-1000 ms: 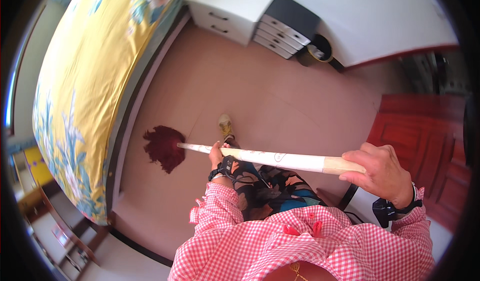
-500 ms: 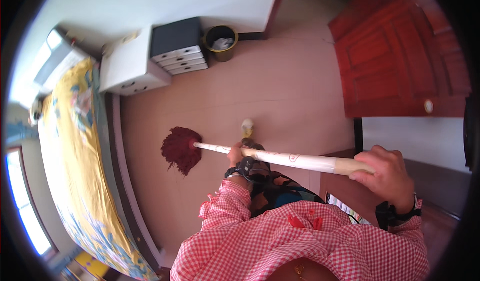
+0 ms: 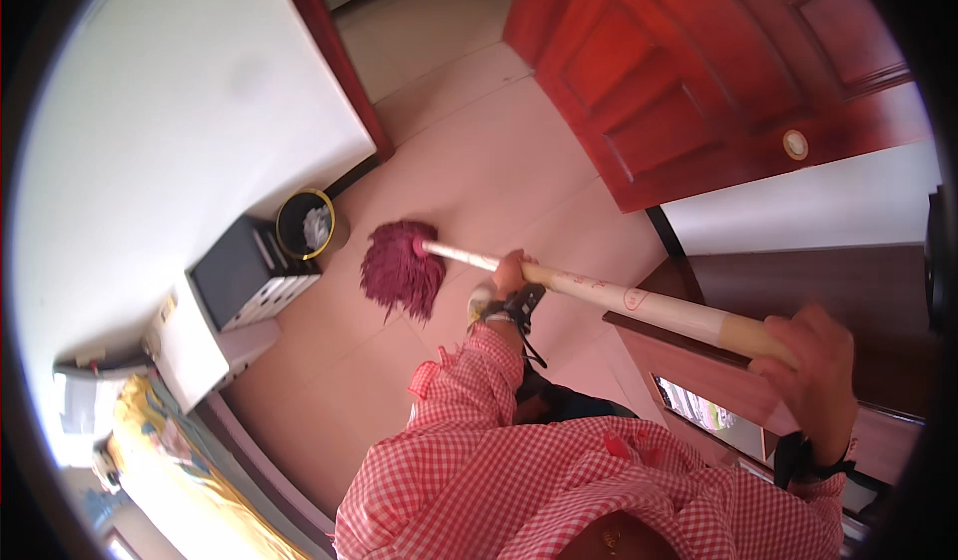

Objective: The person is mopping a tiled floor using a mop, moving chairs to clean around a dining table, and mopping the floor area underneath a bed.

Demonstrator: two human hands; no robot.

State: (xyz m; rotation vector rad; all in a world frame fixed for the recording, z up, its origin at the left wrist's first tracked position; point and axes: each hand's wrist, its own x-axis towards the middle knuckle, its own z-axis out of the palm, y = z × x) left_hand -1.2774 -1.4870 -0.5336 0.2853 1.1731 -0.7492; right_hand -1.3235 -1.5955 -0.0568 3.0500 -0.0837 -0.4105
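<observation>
A mop with a dark red, shaggy head (image 3: 403, 273) lies spread on the tiled floor. Its long pale handle (image 3: 639, 302) slants up from the head toward the right. Partway down the handle, my left hand (image 3: 511, 272) is closed round it. My right hand (image 3: 813, 372) grips the handle's upper end, with the fingers wrapped over it and slightly blurred. Both wrists carry black straps, and my sleeves are red and white check. One of my shoes (image 3: 480, 303) shows beside my left wrist.
A black bin with a yellow rim (image 3: 333, 223) stands by the wall, beside a dark-topped drawer unit (image 3: 239, 276) and a white cabinet (image 3: 190, 350). A bed (image 3: 190, 485) is at lower left. The open red door (image 3: 639, 91) is at upper right, a brown cabinet (image 3: 689, 365) below it.
My view has turned toward the doorway, so the bed and drawers sit lower left. The mop head now lies nearer the bin. Both hands keep their hold on the handle.
</observation>
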